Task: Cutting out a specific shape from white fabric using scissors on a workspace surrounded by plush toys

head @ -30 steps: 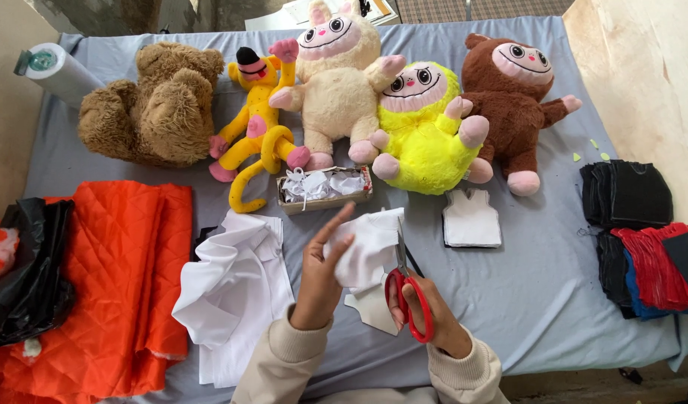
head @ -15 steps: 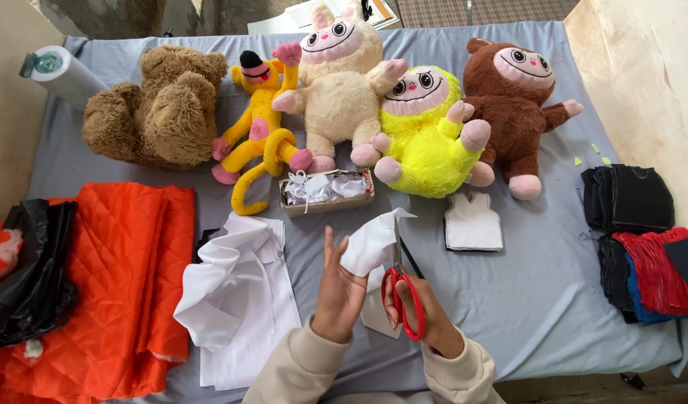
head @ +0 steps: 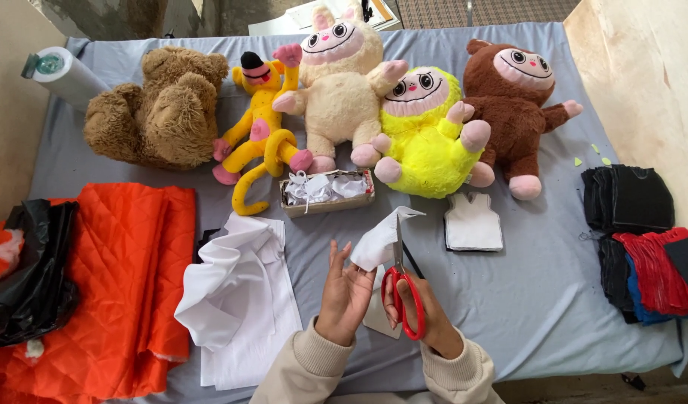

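Note:
My left hand (head: 344,292) holds a small piece of white fabric (head: 378,241) by its lower edge, fingers pointing up. My right hand (head: 426,314) grips red-handled scissors (head: 401,288), whose blades run up along the right side of the fabric piece. Both hands hover over the grey-blue table cover (head: 539,299) near its front edge. A flat beige pattern piece (head: 378,322) lies partly hidden under the hands.
A heap of white cloth (head: 239,299) lies left of the hands, orange quilted fabric (head: 127,277) further left. A small box of white scraps (head: 327,191), a little white vest (head: 473,222), several plush toys (head: 426,135) behind, and dark and red fabric stacks (head: 643,239) at right.
The white fabric piece has been lifted and turned in my left hand. The scissors have shifted up so their blades now lie against the fabric's right edge.

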